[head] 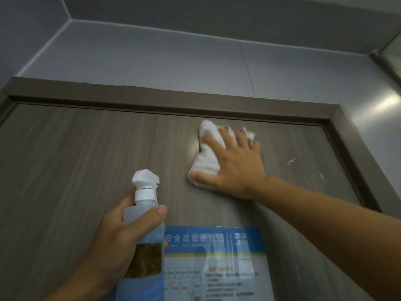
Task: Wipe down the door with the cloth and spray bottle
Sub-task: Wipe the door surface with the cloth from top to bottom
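Wiping the door (108,148) near its top edge.

The right hand (234,168) is pressing the cloth (206,157) flat just above the notice (217,257); the left hand (112,237) is gripping the spray bottle (144,231) beside that notice, where overspray could wet it.

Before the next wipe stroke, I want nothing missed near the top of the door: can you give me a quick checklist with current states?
1. Cloth flat under right hand, pressed on the door: ok.
2. Spray bottle held in left hand: ok.
3. Nozzle aimed at the door: cannot tell.
4. White streaks right of the cloth wiped off: not ok.
5. Posted notice below kept dry: cannot tell.
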A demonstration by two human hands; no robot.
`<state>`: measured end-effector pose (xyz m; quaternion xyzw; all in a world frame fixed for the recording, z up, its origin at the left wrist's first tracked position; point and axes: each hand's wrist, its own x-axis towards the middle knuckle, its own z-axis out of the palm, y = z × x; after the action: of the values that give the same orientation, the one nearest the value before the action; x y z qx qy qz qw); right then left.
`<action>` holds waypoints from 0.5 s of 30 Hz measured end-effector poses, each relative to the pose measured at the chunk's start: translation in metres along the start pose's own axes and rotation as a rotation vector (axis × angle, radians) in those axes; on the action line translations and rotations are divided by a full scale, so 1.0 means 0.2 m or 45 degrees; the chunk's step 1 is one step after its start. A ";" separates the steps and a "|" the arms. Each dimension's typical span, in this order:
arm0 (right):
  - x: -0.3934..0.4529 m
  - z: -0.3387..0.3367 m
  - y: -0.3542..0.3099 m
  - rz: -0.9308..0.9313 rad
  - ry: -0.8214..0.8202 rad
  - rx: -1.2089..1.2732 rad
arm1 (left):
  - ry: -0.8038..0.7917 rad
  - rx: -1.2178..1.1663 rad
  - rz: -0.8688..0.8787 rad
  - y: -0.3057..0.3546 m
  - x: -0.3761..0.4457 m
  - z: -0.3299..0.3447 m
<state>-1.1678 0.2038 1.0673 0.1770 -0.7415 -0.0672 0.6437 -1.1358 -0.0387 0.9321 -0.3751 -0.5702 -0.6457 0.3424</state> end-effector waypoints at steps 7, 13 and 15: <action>0.19 0.01 0.04 0.270 0.130 0.053 | 0.019 0.023 0.029 0.00 0.00 0.01; -0.20 0.03 -0.02 0.050 0.021 -0.011 | 0.022 0.000 0.032 -0.01 0.00 0.00; -0.35 0.05 -0.04 -0.034 -0.011 -0.060 | 0.018 0.008 0.031 -0.01 0.00 0.00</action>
<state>-1.1684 0.2196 0.9981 0.1714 -0.7400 -0.0941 0.6436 -1.1376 -0.0389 0.9317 -0.3763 -0.5652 -0.6424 0.3554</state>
